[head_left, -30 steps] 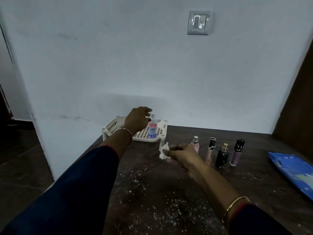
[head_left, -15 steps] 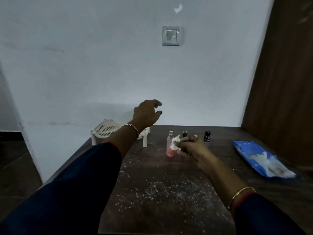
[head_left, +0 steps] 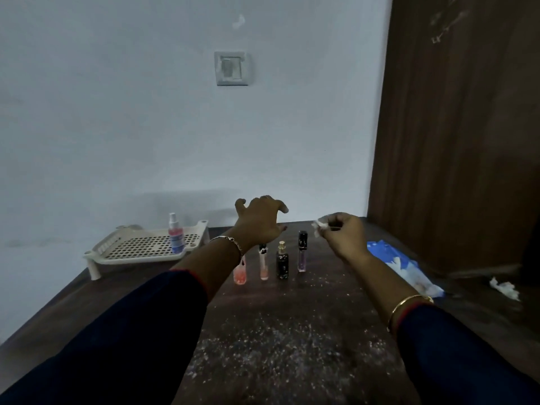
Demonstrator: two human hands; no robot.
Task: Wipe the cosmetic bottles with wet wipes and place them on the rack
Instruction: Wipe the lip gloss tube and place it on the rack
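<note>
A cream perforated rack (head_left: pixel 140 247) stands at the table's back left with a pink spray bottle (head_left: pixel 175 233) upright on it. Several small cosmetic bottles stand in a row mid-table: a pink one (head_left: pixel 240 273) partly behind my left wrist, a slim pink tube (head_left: pixel 263 263), a black bottle with a gold cap (head_left: pixel 282 263) and a purple tube with a black cap (head_left: pixel 302 252). My left hand (head_left: pixel 258 220) hovers above the row, fingers spread, holding nothing. My right hand (head_left: pixel 342 232) is raised to the right of the row, pinching a white wet wipe (head_left: pixel 320 225).
A blue wet-wipe pack (head_left: pixel 400 266) lies on the dark wooden table (head_left: pixel 280 331) at the right. A crumpled used wipe (head_left: pixel 504 287) lies further right. White specks cover the table's middle. A white wall stands behind, a brown wooden panel on the right.
My left hand left the spray bottle on the rack and moved right, over the row of bottles. My right hand rose with the wipe. The view swung right.
</note>
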